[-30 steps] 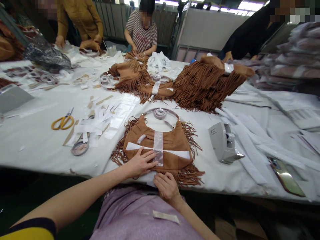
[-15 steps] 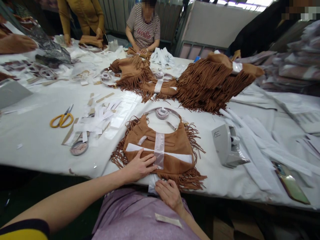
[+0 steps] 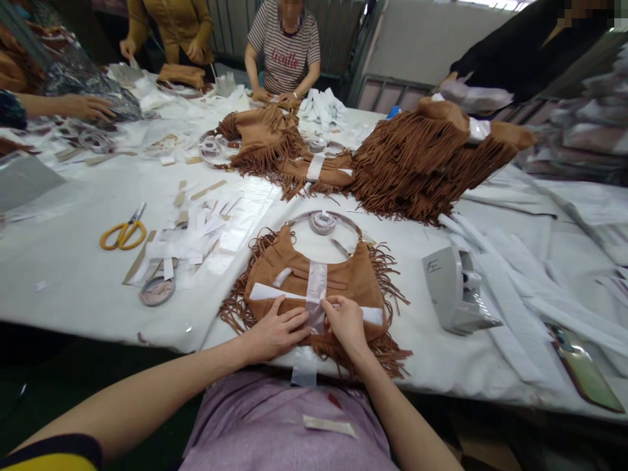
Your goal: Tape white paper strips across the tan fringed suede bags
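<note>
A brown suede fringed handbag [image 3: 269,265] lies flat at the table's front edge, fringe spread at both sides. A see-through plastic strip [image 3: 317,275] runs down over its middle, across a band of white paper [image 3: 371,316]. My left hand [image 3: 280,332] rests on the bag's lower left with fingers stretched out, fingertips beside the strip. At the strip's right edge, my right hand [image 3: 347,325] is closed in a pinch with thumb and forefinger. The strip's lower end [image 3: 305,367] hangs loose over the table edge. A wrapped strap coil [image 3: 322,223] sits inside the handle loop.
A grey tape dispenser [image 3: 450,288] and a phone [image 3: 583,366] lie to the right, near white paper strips [image 3: 510,327]. Yellow-handled scissors [image 3: 122,234] and paper scraps [image 3: 196,232] are left. Stacked fringed bags [image 3: 412,157] stand behind; several co-workers [image 3: 284,52] surround the table.
My right hand has moved up from the strip's lower end to its edge on the bag. That lower end now hangs free. My left hand stays on the bag.
</note>
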Available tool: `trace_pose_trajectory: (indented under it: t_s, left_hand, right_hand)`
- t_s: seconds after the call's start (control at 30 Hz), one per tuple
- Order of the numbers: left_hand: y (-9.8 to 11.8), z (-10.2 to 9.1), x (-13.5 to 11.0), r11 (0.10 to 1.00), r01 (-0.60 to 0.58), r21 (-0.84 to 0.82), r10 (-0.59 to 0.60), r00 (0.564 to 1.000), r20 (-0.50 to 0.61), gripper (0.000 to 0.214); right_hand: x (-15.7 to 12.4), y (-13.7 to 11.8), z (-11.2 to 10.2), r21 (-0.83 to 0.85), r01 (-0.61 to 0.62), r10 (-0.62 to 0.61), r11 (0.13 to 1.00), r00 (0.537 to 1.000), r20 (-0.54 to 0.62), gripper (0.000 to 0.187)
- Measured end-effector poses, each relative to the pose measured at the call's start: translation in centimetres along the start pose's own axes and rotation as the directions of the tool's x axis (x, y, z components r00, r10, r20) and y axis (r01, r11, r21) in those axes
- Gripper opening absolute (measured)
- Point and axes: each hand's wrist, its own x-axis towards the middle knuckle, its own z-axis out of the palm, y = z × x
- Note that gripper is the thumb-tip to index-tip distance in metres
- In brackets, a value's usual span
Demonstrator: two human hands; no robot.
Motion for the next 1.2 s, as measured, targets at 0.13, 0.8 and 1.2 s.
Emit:
trace_pose_trajectory:
  t_s: [0.13, 0.8, 1.2]
  left_hand:
    - [0.0, 0.1, 0.0, 1.000, 0.000, -0.002, 0.000, 1.000, -0.018, 0.034]
    - [-0.4, 0.8, -0.2, 0.999, -0.028, -0.038, 0.027, 0.999, -0.025, 0.040]
    - [-0.1, 0.7, -0.3, 0.999, -0.032, -0.027, 0.033, 0.999, 0.021, 0.041]
  right_hand:
    - [0.0, 0.1, 0.5, -0.001, 0.012, -0.012, 1.000, 1.000, -0.010, 0.026]
    - [-0.9, 0.1, 0.0, -0.496, 0.373, -0.448, 0.784, 0.893, -0.038, 0.026]
    - [-0.5, 2.2, 0.7, -0.699, 0.620, -0.632, 0.357, 0.711, 0.308, 0.040]
